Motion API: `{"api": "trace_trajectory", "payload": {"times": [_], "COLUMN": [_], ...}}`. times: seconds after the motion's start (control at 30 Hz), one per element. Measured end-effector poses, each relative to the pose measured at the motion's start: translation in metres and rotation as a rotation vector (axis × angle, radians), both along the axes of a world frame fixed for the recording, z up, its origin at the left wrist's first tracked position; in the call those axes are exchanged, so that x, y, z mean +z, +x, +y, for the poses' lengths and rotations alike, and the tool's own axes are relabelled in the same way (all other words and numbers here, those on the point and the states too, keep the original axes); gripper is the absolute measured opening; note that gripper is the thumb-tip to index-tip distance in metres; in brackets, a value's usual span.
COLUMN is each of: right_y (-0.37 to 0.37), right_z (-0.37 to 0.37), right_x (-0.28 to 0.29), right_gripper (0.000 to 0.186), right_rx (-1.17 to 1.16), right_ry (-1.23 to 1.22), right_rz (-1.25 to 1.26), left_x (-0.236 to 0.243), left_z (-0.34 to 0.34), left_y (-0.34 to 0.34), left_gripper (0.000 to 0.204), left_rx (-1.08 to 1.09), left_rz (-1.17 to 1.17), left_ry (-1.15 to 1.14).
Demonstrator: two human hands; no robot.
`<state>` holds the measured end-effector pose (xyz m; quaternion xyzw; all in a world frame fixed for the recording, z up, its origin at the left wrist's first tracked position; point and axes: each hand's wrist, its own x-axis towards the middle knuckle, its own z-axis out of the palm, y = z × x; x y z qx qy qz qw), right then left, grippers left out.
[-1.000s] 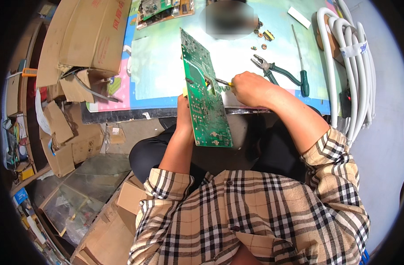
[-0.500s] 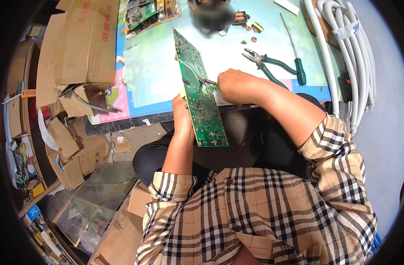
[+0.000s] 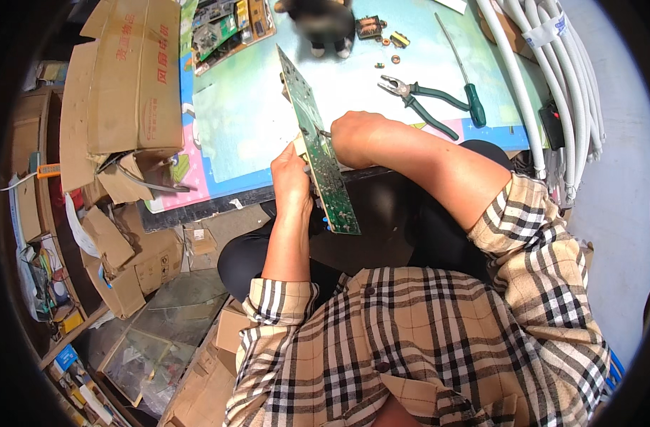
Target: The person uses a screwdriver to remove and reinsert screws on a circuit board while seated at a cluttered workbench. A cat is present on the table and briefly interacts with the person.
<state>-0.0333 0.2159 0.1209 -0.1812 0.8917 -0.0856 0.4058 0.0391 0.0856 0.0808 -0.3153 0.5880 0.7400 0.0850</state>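
Observation:
My left hand [image 3: 291, 179] is closed on a green circuit board [image 3: 332, 191] and holds it steeply on edge above the table's near side. The soldered face is turned toward my right. Against that face comes my closed right hand [image 3: 358, 139], gripping a small metal-tipped hand tool [image 3: 326, 134]. Only its dark tip shows; the fist hides the rest, so its exact kind is unclear. Beyond the right hand lie green-handled pliers [image 3: 433, 105], jaws slightly apart, and a green-handled screwdriver [image 3: 474, 101].
A dark furry animal with white paws [image 3: 328, 32] stands at the table's far side. Near it are a transformer [image 3: 369, 28] and small coils [image 3: 396, 60]. More circuit boards [image 3: 222, 37] lie far left. A cardboard box [image 3: 136, 85] stands left, coiled white hoses [image 3: 577, 92] right.
The board is turned more edge-on, and my right hand has shifted slightly left, closer to it. The animal's legs and paws now show more. The tabletop things appear slightly shifted in view.

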Motion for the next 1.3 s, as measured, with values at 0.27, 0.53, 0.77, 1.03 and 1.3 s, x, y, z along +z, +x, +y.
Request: {"api": "trace_trajectory", "payload": {"times": [0.27, 0.53, 0.77, 1.03, 1.3], "right_y": [-0.009, -0.008, -0.012, -0.008, -0.012], "right_z": [0.002, 0.001, -0.006, -0.007, 0.002], "right_x": [-0.006, -0.013, -0.004, -0.003, -0.007], "right_gripper": [0.023, 0.028, 0.028, 0.021, 0.021], "right_rx": [0.056, 0.033, 0.226, 0.196, 0.087], "right_ry": [0.0, -0.058, 0.021, -0.003, -0.081], "right_rz": [-0.044, -0.024, -0.04, -0.087, -0.045], "left_x": [0.003, 0.001, -0.011, -0.015, -0.026], "left_z": [-0.007, -0.008, -0.011, -0.01, -0.035], "left_y": [0.002, 0.0, -0.01, -0.011, -0.012], "left_gripper": [0.018, 0.024, 0.033, 0.031, 0.016], "left_rx": [0.046, 0.011, -0.089, -0.162, -0.082], "left_rz": [0.011, 0.069, 0.129, 0.094, 0.101], "left_ry": [0.129, 0.093, -0.163, -0.3, 0.002]}}
